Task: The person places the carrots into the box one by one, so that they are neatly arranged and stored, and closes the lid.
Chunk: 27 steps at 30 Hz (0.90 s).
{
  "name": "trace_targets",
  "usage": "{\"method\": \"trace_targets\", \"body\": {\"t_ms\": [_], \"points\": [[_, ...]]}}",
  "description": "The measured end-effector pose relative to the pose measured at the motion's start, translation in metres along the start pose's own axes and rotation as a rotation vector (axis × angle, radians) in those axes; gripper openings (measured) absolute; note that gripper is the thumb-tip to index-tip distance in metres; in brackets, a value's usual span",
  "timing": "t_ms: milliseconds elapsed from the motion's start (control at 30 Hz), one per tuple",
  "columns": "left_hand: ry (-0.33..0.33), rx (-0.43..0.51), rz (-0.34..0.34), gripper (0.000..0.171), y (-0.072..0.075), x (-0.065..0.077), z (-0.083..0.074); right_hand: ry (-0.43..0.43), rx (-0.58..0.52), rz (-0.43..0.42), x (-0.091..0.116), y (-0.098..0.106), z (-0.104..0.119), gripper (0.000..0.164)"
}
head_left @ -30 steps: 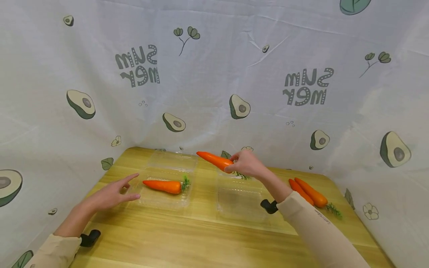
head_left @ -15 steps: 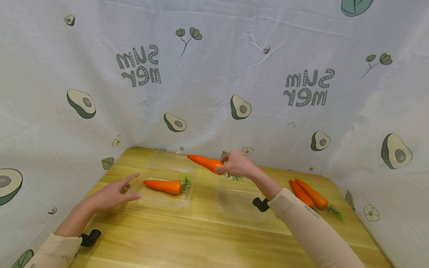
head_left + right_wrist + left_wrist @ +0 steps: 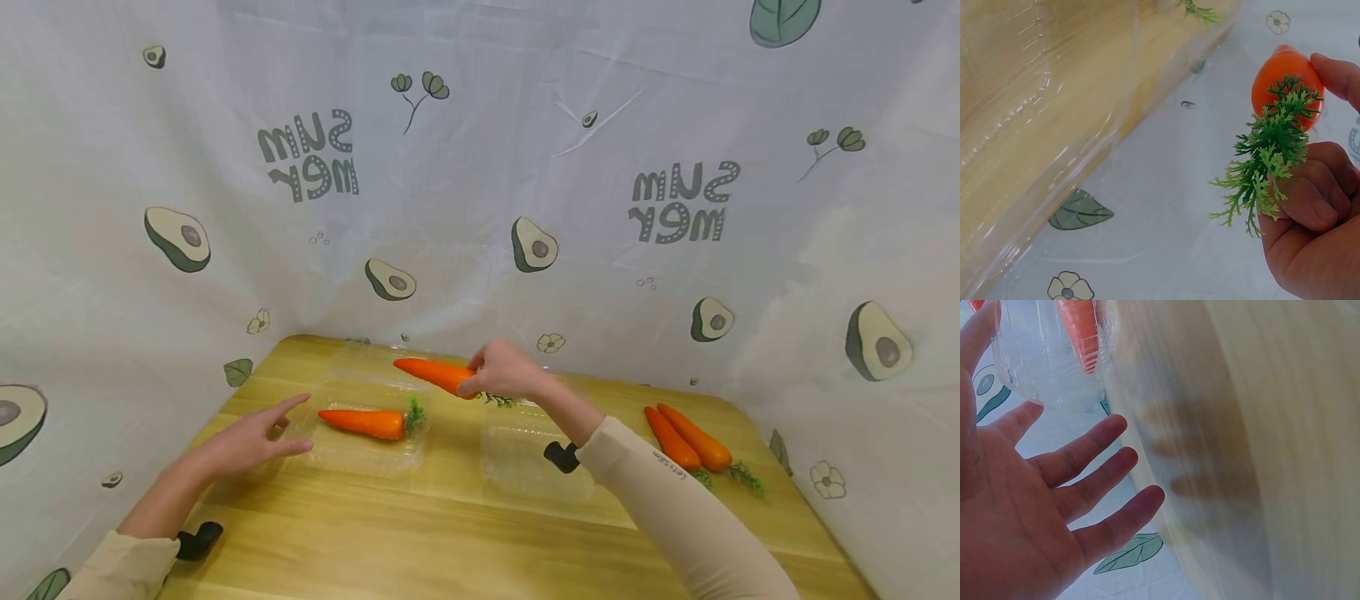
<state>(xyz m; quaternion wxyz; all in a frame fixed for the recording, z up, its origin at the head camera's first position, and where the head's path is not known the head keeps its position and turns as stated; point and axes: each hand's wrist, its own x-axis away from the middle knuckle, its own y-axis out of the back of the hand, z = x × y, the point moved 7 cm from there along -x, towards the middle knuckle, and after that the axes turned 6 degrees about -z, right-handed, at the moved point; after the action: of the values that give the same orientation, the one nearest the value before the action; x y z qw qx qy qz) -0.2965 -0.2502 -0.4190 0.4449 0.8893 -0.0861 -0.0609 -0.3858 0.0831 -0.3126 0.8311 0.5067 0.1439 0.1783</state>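
My right hand [image 3: 510, 371] pinches a carrot [image 3: 435, 374] by its thick end and holds it above the table, tip toward the left. Green leaves [image 3: 1266, 150] hang from that end in the right wrist view. A second carrot [image 3: 367, 423] lies inside the left clear plastic box [image 3: 363, 457], whose lid [image 3: 378, 364] is folded back. Beside that box my left hand [image 3: 247, 435] is spread, thumb and fingers apart. In the left wrist view the left hand's [image 3: 1047, 494] palm faces the camera and holds nothing.
Another clear plastic box [image 3: 536, 475] stands open on the wooden table [image 3: 375, 533], partly behind my right forearm. Two more carrots [image 3: 693, 437] lie together at the right. A printed cloth [image 3: 465, 167] hangs around the back and sides of the table.
My right hand has carried the carrot leftward and slightly down, from above the right box toward the left box. The left hand stays in about the same place.
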Motion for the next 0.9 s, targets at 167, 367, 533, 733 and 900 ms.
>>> {"method": "trace_targets", "body": {"t_ms": [167, 367, 533, 733, 900], "points": [[0.007, -0.014, -0.002, 0.086, -0.002, 0.002, 0.002, 0.052, -0.001, 0.037, -0.003, -0.007, 0.012, 0.015], [0.008, -0.012, 0.001, 0.086, -0.001, 0.002, 0.0, 0.073, 0.007, 0.051, -0.006, -0.014, 0.022, 0.016], [0.019, -0.016, 0.0, 0.086, -0.002, 0.003, 0.0, 0.104, 0.008, 0.07, -0.006, -0.019, 0.032, 0.017], [0.012, -0.019, -0.005, 0.085, -0.001, 0.0, -0.001, 0.113, 0.04, 0.092, -0.009, -0.025, 0.042, 0.017], [0.011, -0.013, 0.004, 0.086, -0.001, 0.001, -0.001, 0.142, 0.097, 0.115, -0.013, -0.035, 0.051, 0.02]]}}
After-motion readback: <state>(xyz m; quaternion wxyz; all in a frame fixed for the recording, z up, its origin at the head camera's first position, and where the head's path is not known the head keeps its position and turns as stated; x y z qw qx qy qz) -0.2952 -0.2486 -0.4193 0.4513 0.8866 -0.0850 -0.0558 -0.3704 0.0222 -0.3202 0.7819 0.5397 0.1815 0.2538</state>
